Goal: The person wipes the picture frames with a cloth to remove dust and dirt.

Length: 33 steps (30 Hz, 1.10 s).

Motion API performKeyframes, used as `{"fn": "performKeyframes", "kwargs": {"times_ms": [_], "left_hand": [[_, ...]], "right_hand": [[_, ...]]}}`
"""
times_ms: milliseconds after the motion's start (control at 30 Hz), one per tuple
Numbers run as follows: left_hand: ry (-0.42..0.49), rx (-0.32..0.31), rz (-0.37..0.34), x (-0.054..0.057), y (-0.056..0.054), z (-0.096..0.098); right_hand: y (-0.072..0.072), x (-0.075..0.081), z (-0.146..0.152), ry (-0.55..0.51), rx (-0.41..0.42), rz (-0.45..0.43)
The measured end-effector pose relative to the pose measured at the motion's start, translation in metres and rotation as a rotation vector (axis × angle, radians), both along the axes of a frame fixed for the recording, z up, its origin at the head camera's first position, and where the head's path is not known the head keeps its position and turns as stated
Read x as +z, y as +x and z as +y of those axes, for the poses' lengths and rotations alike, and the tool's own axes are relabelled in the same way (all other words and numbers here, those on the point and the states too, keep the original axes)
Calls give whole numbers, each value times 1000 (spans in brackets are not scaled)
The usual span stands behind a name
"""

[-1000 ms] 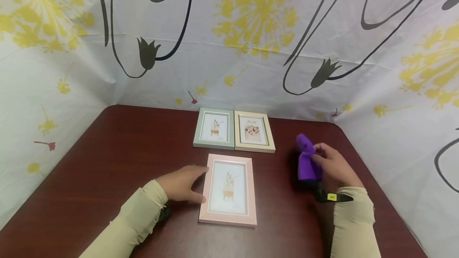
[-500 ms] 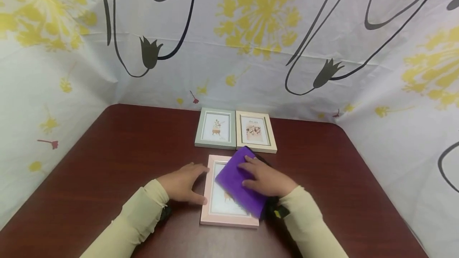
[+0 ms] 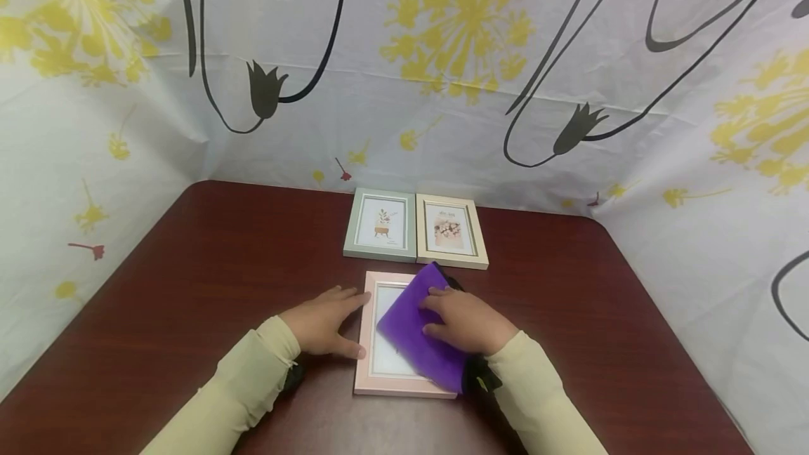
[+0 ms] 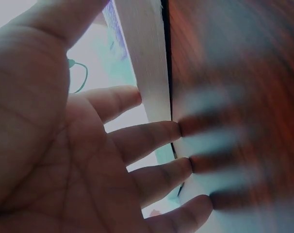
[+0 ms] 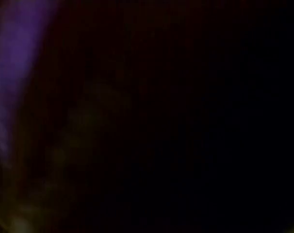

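Note:
A pink picture frame (image 3: 365,371) lies flat on the table in the head view. My left hand (image 3: 325,321) rests at its left side, thumb and forefinger spread along the edge. In the left wrist view the fingers (image 4: 147,138) stretch out, with the forefinger's tip against the frame's side (image 4: 149,63). A purple cloth (image 3: 411,328) covers much of the frame's right half and hides part of the picture. On top of this cloth my right hand (image 3: 470,321) presses with its fingers. The right wrist view is nearly black, with a strip of purple cloth (image 5: 16,63) at its left.
Behind the pink frame, a pale green picture frame (image 3: 349,230) and a cream picture frame (image 3: 482,244) lie side by side. The dark red-brown table (image 3: 265,244) meets a white patterned curtain (image 3: 354,118) at the back and sides.
My right hand has brought the purple cloth from the right side over onto the pink frame and spread it there, then shifted it slightly toward me. The left hand has stayed at the frame's left edge.

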State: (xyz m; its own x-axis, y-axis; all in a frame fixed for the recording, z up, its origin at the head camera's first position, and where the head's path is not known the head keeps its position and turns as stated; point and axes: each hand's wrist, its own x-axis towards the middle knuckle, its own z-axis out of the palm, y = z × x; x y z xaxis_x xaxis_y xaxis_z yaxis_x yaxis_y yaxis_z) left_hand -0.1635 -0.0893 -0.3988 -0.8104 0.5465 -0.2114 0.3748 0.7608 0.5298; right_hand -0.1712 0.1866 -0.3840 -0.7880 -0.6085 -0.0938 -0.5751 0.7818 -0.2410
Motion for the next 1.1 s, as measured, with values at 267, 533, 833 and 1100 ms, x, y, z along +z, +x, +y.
{"fn": "performKeyframes", "kwargs": {"times_ms": [267, 533, 833, 1100], "left_hand": [[6, -28, -30, 2, 0, 0], [13, -24, -31, 1, -2, 3], [5, -31, -34, 2, -2, 3], [9, -38, -37, 1, -3, 2]], "right_hand": [[-1, -6, -3, 31, -32, -17], [-9, -5, 5, -5, -29, -45], [-5, -5, -1, 20, 7, -52], [-11, -9, 4, 1, -57, -88]]}}
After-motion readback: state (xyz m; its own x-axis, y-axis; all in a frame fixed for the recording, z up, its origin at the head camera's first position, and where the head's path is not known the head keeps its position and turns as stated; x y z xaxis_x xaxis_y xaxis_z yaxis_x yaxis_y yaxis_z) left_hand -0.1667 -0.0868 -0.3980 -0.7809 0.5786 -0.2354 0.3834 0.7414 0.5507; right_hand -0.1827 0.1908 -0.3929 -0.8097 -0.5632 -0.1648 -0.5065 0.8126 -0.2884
